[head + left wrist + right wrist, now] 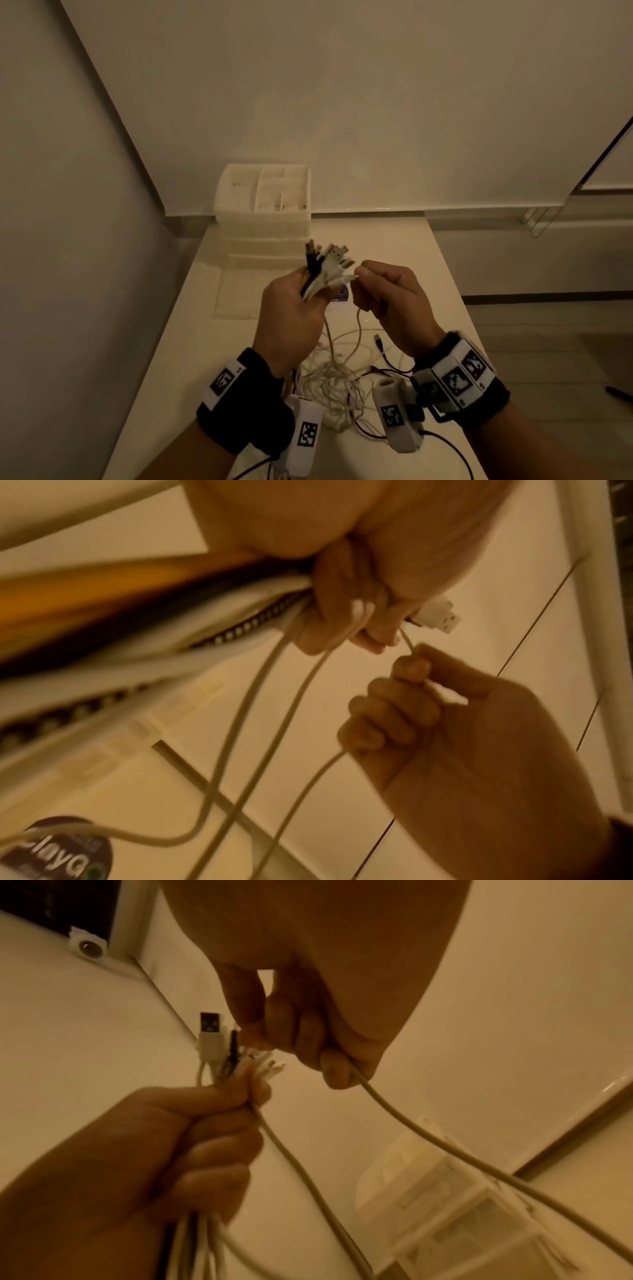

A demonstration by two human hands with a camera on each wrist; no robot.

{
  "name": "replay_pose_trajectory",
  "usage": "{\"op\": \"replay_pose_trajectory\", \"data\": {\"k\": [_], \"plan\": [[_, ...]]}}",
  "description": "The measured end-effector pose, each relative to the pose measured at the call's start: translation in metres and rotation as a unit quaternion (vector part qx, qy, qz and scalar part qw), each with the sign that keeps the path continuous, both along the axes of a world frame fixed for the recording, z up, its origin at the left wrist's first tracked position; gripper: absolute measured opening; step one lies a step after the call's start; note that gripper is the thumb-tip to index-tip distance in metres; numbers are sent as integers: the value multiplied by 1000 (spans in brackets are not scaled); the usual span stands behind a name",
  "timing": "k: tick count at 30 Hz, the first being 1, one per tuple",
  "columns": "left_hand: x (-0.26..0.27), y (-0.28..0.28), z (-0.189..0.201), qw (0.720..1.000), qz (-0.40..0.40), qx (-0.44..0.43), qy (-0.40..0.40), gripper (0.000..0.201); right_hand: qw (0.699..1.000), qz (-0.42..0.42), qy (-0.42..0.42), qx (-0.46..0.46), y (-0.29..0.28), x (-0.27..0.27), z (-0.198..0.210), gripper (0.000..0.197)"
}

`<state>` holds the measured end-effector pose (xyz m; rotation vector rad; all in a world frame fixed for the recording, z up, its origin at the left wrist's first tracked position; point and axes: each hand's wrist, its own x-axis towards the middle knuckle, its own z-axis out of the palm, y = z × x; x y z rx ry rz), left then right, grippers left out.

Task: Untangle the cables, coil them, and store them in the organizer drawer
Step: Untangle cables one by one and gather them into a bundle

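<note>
My left hand (pixel 301 305) grips a bundle of cable ends (pixel 325 267), white, black and yellow, with USB plugs fanning upward (pixel 210 1034). My right hand (pixel 380 294) pinches one white cable (pixel 411 1123) just beside the bundle, at its plug end (pixel 407 639). The cables hang down into a tangled heap (pixel 335 380) on the white table (pixel 191 359). The white organizer (pixel 265 202) with an open top compartment tray stands at the table's far edge; one drawer (pixel 236 291) is pulled out toward me.
A round dark sticker (pixel 342 293) lies on the table under my hands. The wall runs close on the left. The table's right edge drops to a tiled floor where a dark pen-like thing (pixel 618 394) lies.
</note>
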<state>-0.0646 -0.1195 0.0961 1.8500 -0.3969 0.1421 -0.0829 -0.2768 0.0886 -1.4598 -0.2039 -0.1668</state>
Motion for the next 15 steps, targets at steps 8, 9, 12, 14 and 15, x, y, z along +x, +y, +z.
{"op": "replay_pose_trajectory", "data": {"k": [8,9,12,14,15], "plan": [[28,47,37,981,85,-174,7,17,993,-40,101,-52,-12,-10,-78,33],[27,52,40,981,84,-174,9,15,990,-48,115,-66,-13,-12,-83,34],[19,61,41,980,75,-181,24,12,985,-46,115,-119,-10,-14,-90,36],[13,66,40,973,60,-216,52,16,985,-33,115,-127,-5,-20,-87,34],[9,69,41,969,40,-234,68,16,985,-26,116,-122,-2,-26,-85,31]]}}
